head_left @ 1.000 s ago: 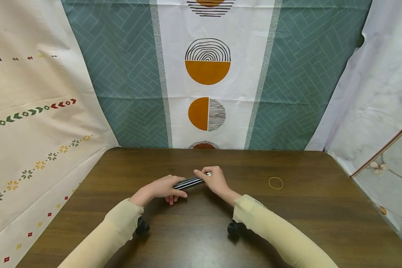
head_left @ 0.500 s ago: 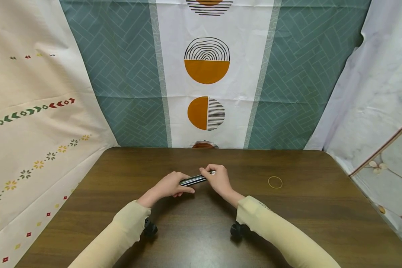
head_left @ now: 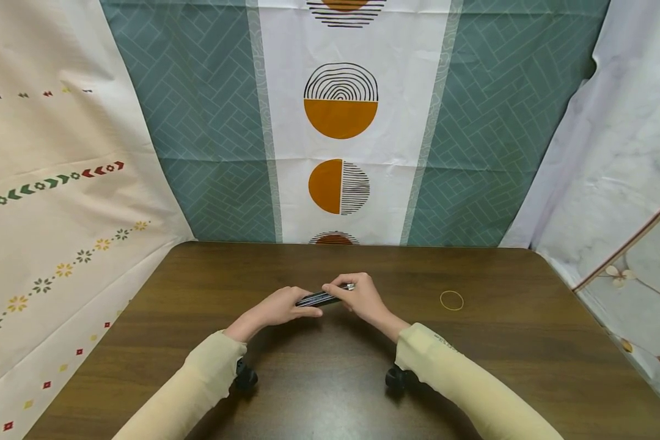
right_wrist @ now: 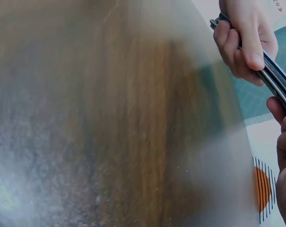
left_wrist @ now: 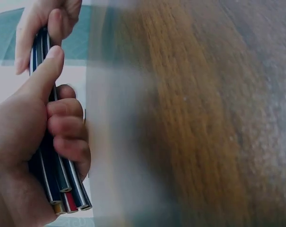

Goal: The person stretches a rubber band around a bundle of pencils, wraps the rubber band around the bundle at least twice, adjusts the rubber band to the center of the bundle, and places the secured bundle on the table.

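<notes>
Several dark pencils with silvery stripes form a bundle [head_left: 318, 299] above the table, slanting up to the right. My left hand [head_left: 279, 307] grips the bundle's left part, with its fingers curled round the shafts and its thumb along them in the left wrist view. There, the pencils' [left_wrist: 62, 177] flat ends stick out below the palm, one reddish and one yellowish. At the other end, my right hand [head_left: 361, 298] holds the bundle between thumb and fingers; light tips show beside its fingers. Part of the bundle is hidden by both hands.
A thin yellow rubber band [head_left: 451, 300] lies on the brown wooden table [head_left: 500, 366], right of my right hand. Patterned cloths [head_left: 214, 122] hang behind the table and at both sides. Dark wrist cameras [head_left: 245, 376] sit under the sleeves.
My left hand has moved right along with the bundle, and its lower fingers have curled in under it. My right hand has shifted slightly right. The rubber band stays in place.
</notes>
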`<state>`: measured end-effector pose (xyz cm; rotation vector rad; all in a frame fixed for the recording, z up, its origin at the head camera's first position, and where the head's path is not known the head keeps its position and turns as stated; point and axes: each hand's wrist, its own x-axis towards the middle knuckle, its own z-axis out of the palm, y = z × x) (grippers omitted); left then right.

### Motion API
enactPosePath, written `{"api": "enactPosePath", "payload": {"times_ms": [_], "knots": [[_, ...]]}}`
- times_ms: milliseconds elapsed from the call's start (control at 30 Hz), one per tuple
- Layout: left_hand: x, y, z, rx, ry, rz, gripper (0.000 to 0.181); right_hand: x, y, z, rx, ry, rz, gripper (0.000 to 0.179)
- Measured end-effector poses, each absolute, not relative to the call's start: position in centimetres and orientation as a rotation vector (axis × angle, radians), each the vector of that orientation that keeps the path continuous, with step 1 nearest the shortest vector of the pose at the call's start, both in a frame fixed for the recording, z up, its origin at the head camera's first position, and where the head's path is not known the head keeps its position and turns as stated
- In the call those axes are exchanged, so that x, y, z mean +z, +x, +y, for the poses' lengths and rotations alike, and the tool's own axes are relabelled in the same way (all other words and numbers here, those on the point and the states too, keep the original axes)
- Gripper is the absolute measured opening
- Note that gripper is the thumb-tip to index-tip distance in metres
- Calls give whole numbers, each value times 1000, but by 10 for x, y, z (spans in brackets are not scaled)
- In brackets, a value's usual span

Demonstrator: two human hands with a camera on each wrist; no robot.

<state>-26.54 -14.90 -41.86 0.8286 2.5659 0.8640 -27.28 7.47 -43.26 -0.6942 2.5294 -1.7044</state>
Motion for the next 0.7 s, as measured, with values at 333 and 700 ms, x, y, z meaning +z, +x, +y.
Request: {"api": "enactPosePath", "payload": {"times_ms": [333, 700], "knots": [[-405, -268, -141, 947, 879, 2408, 30, -430, -273, 78, -1803, -721, 2478, 16], [-404, -265, -136, 983, 844, 2292, 38, -407, -259, 88, -1803, -759, 2340, 11]]}}
